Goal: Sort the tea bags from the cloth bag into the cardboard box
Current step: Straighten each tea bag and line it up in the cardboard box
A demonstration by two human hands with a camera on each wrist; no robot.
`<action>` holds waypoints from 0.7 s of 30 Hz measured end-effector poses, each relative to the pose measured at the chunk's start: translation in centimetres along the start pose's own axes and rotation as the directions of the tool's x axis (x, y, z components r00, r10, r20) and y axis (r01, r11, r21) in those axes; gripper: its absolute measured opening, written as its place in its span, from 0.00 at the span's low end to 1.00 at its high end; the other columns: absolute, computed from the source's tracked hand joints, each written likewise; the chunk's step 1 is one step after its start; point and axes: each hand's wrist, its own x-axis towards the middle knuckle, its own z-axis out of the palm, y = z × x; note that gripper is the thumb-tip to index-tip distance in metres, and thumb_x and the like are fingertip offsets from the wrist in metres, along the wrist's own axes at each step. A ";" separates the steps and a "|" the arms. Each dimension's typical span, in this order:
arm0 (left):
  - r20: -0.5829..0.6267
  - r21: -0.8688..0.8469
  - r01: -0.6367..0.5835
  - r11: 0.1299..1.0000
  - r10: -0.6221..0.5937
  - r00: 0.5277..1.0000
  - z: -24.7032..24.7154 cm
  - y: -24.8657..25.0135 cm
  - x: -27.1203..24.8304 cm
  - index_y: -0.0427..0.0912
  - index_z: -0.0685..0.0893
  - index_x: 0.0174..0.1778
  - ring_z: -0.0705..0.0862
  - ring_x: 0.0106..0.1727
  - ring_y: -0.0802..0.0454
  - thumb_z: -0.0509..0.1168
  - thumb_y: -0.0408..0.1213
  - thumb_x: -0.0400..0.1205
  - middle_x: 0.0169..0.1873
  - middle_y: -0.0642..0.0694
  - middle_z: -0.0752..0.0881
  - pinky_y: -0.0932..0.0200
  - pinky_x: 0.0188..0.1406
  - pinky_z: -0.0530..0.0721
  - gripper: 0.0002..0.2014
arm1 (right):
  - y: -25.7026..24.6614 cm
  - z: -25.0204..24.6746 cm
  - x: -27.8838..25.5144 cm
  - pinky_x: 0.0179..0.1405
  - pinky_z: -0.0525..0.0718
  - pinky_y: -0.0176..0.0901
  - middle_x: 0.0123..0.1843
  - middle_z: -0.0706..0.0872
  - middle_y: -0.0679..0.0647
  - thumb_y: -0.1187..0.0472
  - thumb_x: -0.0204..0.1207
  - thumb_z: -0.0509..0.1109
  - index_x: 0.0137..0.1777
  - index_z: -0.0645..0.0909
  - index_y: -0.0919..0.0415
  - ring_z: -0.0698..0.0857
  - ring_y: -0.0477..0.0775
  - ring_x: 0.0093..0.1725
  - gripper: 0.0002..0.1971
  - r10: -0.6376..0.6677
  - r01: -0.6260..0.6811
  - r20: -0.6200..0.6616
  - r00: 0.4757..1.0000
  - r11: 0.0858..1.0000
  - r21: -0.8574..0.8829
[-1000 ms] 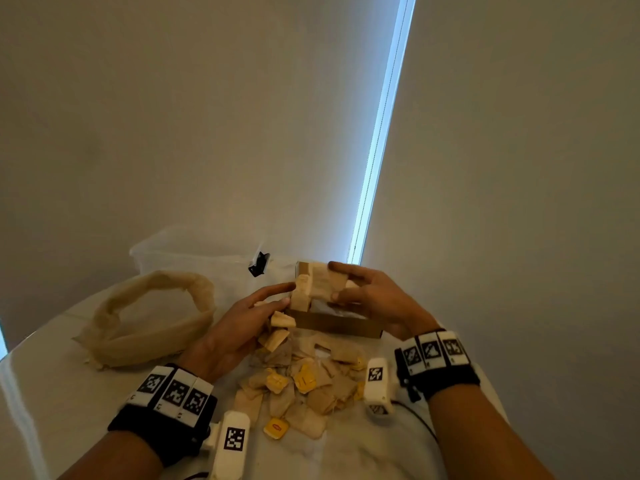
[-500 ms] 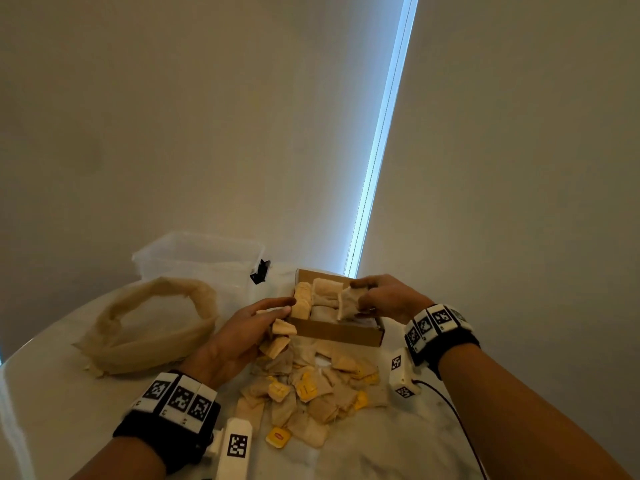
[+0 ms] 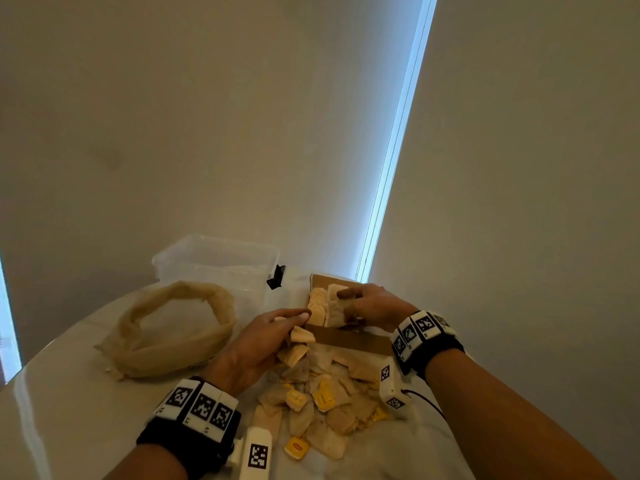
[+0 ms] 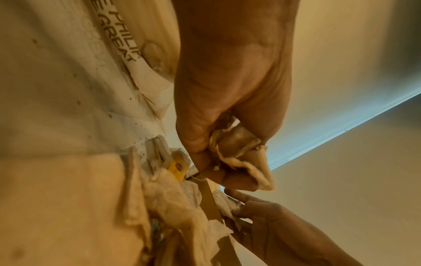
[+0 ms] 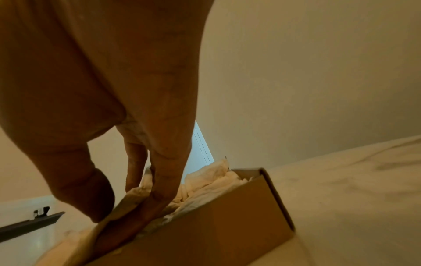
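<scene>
Hands at box (image 3: pixel 349 342), tea bags half sorted.

Right hand (image 3: pixel 372 306), centre of the head frame, reaches into the box; thumb and fingers pinch a tea bag (image 3: pixel 334 308) among those standing packed inside. Right wrist view shows the fingers (image 5: pixel 164 180) pushed down between bags at the near wall. Left hand (image 3: pixel 258 344), just left of the box, curls round a folded bag (image 4: pixel 246 154), fingertips near the box's left corner. Loose pile (image 3: pixel 322 400) of bags with yellow tags lies on the table (image 3: pixel 69 427) below the box, lower centre. Cloth bag (image 3: pixel 173 330) sits slumped and open at left; clear tub (image 3: pixel 214 265) behind it.
</scene>
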 end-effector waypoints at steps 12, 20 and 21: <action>-0.013 0.004 0.005 1.000 -0.005 1.000 -0.1 0.0 0.2 0.41 0.92 0.64 0.90 0.38 0.46 0.71 0.40 0.88 0.43 0.39 0.93 0.54 0.35 0.89 0.12 | -1.4 -1.1 -1.7 0.59 0.94 0.49 0.72 0.87 0.57 0.64 0.82 0.73 0.76 0.85 0.59 0.91 0.54 0.55 0.21 -0.176 0.119 -0.177 0.968 0.949 -0.291; -0.029 0.025 0.008 1.000 -0.008 1.000 -0.1 0.0 0.1 0.40 0.93 0.62 0.90 0.38 0.45 0.70 0.41 0.89 0.43 0.38 0.92 0.53 0.34 0.87 0.12 | -0.7 0.4 -2.0 0.59 0.86 0.34 0.64 0.92 0.48 0.69 0.83 0.72 0.67 0.92 0.56 0.88 0.47 0.61 0.16 -0.277 0.259 0.024 0.961 0.864 -0.432; -0.033 0.031 0.012 0.999 -0.011 0.999 -0.2 0.0 0.2 0.41 0.93 0.62 0.91 0.39 0.45 0.70 0.41 0.89 0.44 0.39 0.93 0.53 0.35 0.87 0.12 | -0.6 0.5 -2.0 0.58 0.86 0.33 0.64 0.92 0.49 0.69 0.83 0.72 0.67 0.92 0.57 0.87 0.47 0.60 0.16 -0.297 0.281 0.032 0.954 0.858 -0.429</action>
